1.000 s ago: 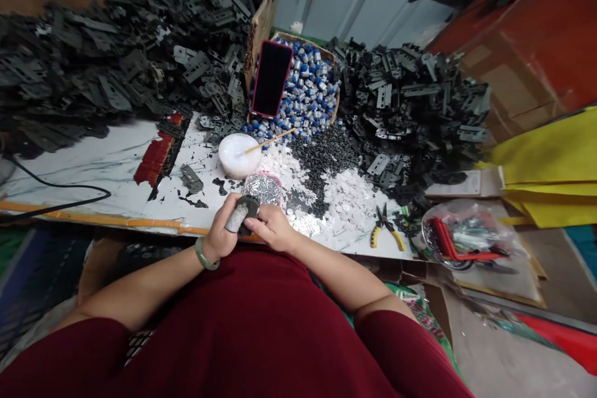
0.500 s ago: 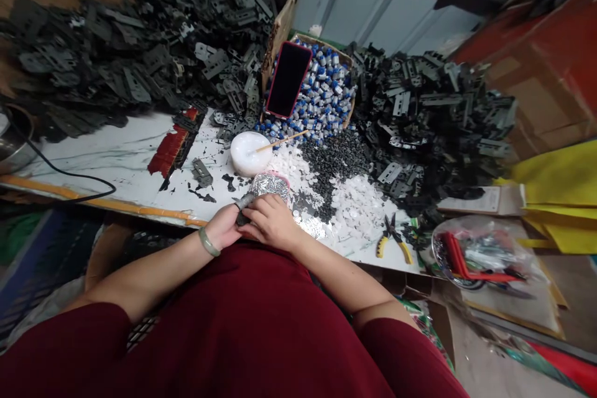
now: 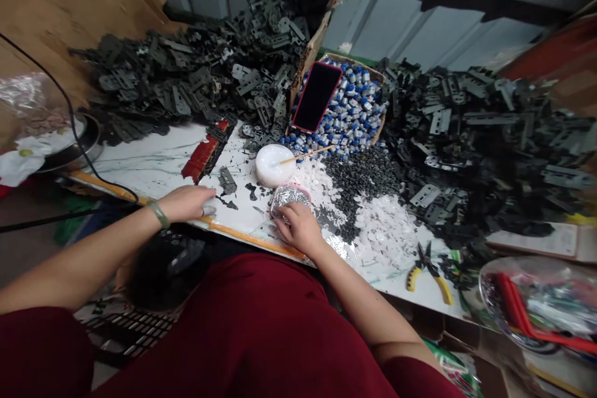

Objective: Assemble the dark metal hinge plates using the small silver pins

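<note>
1. Foil-wrapped tub (image 3: 289,199), pink rim showing under the foil, sits on the white marble-look worktop (image 3: 144,161) near its front edge.
2. Worktop is smeared black, with an orange strip (image 3: 247,237) along the front edge. Just behind the tub: white round pot (image 3: 273,165) with a wooden stick (image 3: 308,153) resting in it. Right of the tub: white plastic discs (image 3: 382,230) and dark grey granules (image 3: 359,177), loose. Foil scraps (image 3: 338,247) lie to its lower right.
3. Further behind the tub: cardboard box (image 3: 340,115) of blue-and-silver cylinders, with a pink-cased phone (image 3: 317,96) leaning in it. Black metal brackets (image 3: 485,137) are heaped on both sides of the box. Yellow-handled pliers (image 3: 429,275) lie to the tub's right, past the discs. Far right of the tub: clear plastic bag (image 3: 532,305) with red items inside. Far left of the tub: black cable (image 3: 69,112) and steel bowl (image 3: 69,143). Corrugated metal wall (image 3: 420,31) runs behind everything.
4. Right grip (image 3: 298,228) is clenched on the tub's near side, fingers over the foil.
5. Left grip (image 3: 184,203) lies flat on the worktop, left of the tub and well apart from it. Cannot tell if it holds anything small at the fingertips.
</note>
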### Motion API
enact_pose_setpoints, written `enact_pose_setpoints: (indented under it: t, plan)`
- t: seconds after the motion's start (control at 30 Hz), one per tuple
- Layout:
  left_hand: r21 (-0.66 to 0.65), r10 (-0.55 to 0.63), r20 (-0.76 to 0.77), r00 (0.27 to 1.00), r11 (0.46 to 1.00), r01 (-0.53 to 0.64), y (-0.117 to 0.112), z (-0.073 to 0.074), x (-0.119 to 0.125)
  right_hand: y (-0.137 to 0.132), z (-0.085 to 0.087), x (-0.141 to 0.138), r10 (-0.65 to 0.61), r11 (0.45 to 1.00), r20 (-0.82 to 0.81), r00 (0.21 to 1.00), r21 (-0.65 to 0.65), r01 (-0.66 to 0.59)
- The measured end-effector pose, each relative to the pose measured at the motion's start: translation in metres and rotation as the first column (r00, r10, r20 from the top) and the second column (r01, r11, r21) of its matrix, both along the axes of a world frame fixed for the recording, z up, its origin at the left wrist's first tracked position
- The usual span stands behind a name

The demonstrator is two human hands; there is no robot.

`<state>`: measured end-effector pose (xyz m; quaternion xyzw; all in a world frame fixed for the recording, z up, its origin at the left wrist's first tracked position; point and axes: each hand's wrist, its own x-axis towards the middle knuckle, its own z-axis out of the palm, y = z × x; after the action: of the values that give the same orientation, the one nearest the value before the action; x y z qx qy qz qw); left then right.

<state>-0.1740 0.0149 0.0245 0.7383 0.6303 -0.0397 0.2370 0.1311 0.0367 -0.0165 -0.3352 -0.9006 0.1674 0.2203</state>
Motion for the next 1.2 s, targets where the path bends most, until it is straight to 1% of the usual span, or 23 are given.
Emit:
enact_pose_setpoints:
  t: [0.1, 0.2, 0.27, 0.3, 0.33, 0.37, 0.4, 0.47, 0.5, 0.53, 0.57, 0.6, 0.67, 0.73, 0.77, 0.83, 0.9, 0.93, 0.97, 1.03, 1.1, 1.13, 1.2]
  plan:
    - [0.207, -0.109, -0.066, 0.992, 0.971, 0.12, 0.025, -0.008, 0.005, 0.001, 0.0, 0.005, -0.012, 0.999, -0.004, 1.0, -0.042, 0.012]
    - [0.222, -0.21, -0.104, 0.972, 0.948, 0.229, 0.043, -0.019, 0.017, -0.005, 0.002, 0.012, -0.006, 0.99, -0.025, 1.0, -0.139, 0.002]
    - [0.213, -0.235, -0.122, 0.964, 0.943, 0.256, 0.045, -0.023, 0.022, -0.011, 0.003, 0.017, -0.052, 0.958, -0.093, 0.994, -0.285, 0.023]
    - [0.206, -0.218, -0.115, 0.969, 0.949, 0.237, 0.043, -0.023, 0.024, -0.014, 0.002, 0.019, -0.105, 0.923, -0.143, 0.984, -0.383, 0.042]
    - [0.197, -0.174, -0.091, 0.981, 0.962, 0.189, 0.039, -0.023, 0.026, -0.017, 0.001, 0.019, -0.176, 0.865, -0.198, 0.964, -0.499, 0.055]
    - [0.182, -0.111, -0.05, 0.993, 0.976, 0.119, 0.035, -0.021, 0.03, -0.02, -0.001, 0.018, -0.26, 0.779, -0.248, 0.933, -0.626, 0.051]
    - [0.167, -0.043, 0.008, 0.999, 0.985, 0.041, 0.03, -0.019, 0.035, -0.022, -0.004, 0.015, -0.355, 0.662, -0.286, 0.89, -0.749, 0.024]
    - [0.156, 0.06, 0.148, 0.987, 0.984, -0.083, 0.019, -0.014, 0.052, -0.027, -0.008, 0.004, -0.549, 0.372, -0.314, 0.775, -0.922, -0.11]
    - [0.177, 0.068, 0.213, 0.975, 0.978, -0.106, 0.015, -0.012, 0.063, -0.028, -0.01, -0.002, -0.631, 0.229, -0.305, 0.714, -0.952, -0.204]
    - [0.219, 0.042, 0.264, 0.964, 0.97, -0.102, 0.01, -0.009, 0.075, -0.029, -0.011, -0.009, -0.698, 0.11, -0.287, 0.656, -0.948, -0.298]
    - [0.276, -0.016, 0.3, 0.954, 0.959, -0.071, 0.007, -0.007, 0.089, -0.028, -0.011, -0.014, -0.75, 0.023, -0.267, 0.605, -0.925, -0.38]
    - [0.337, -0.088, 0.316, 0.945, 0.941, -0.025, 0.003, -0.006, 0.102, -0.027, -0.011, -0.018, -0.789, -0.034, -0.252, 0.56, -0.893, -0.449]
    - [0.409, -0.225, 0.307, 0.925, 0.908, 0.085, -0.002, -0.004, 0.125, -0.024, -0.008, -0.02, -0.841, -0.074, -0.236, 0.487, -0.842, -0.535]
    - [0.434, -0.288, 0.313, 0.905, 0.891, 0.134, -0.004, -0.004, 0.14, -0.021, -0.006, -0.016, -0.873, -0.059, -0.229, 0.43, -0.826, -0.561]
    - [0.438, -0.285, 0.34, 0.896, 0.891, 0.117, -0.004, -0.005, 0.144, -0.019, -0.005, -0.011, -0.884, -0.044, -0.228, 0.409, -0.828, -0.559]
    - [0.419, -0.212, 0.452, 0.867, 0.908, 0.004, -0.002, -0.009, 0.146, -0.018, -0.007, 0.0, -0.892, -0.004, -0.236, 0.387, -0.85, -0.527]
    - [0.3, -0.049, 0.62, 0.783, 0.937, -0.179, -0.001, -0.012, 0.143, -0.015, -0.009, 0.015, -0.886, 0.076, -0.265, 0.381, -0.892, -0.445]
    - [0.189, 0.058, 0.71, 0.702, 0.944, -0.269, -0.001, -0.014, 0.141, -0.013, -0.011, 0.023, -0.878, 0.137, -0.286, 0.385, -0.918, -0.371]
    - [0.051, 0.173, 0.789, 0.589, 0.938, -0.344, -0.001, -0.015, 0.138, -0.01, -0.011, 0.031, -0.862, 0.212, -0.308, 0.403, -0.94, -0.266]
    - [-0.26, 0.4, 0.868, 0.296, 0.872, -0.415, -0.005, -0.018, 0.134, -0.001, -0.01, 0.046, -0.792, 0.406, -0.331, 0.513, -0.913, 0.038]
    - [-0.527, 0.579, 0.815, 0.019, 0.755, -0.39, -0.011, -0.022, 0.131, 0.009, -0.005, 0.056, -0.652, 0.628, -0.24, 0.719, -0.703, 0.335]
    - [-0.62, 0.642, 0.763, -0.075, 0.695, -0.364, -0.015, -0.024, 0.131, 0.014, -0.001, 0.057, -0.561, 0.73, -0.136, 0.816, -0.547, 0.41]
    - [-0.725, 0.714, 0.678, -0.176, 0.609, -0.321, -0.022, -0.028, 0.132, 0.022, 0.007, 0.051, -0.368, 0.883, 0.11, 0.923, -0.271, 0.384]
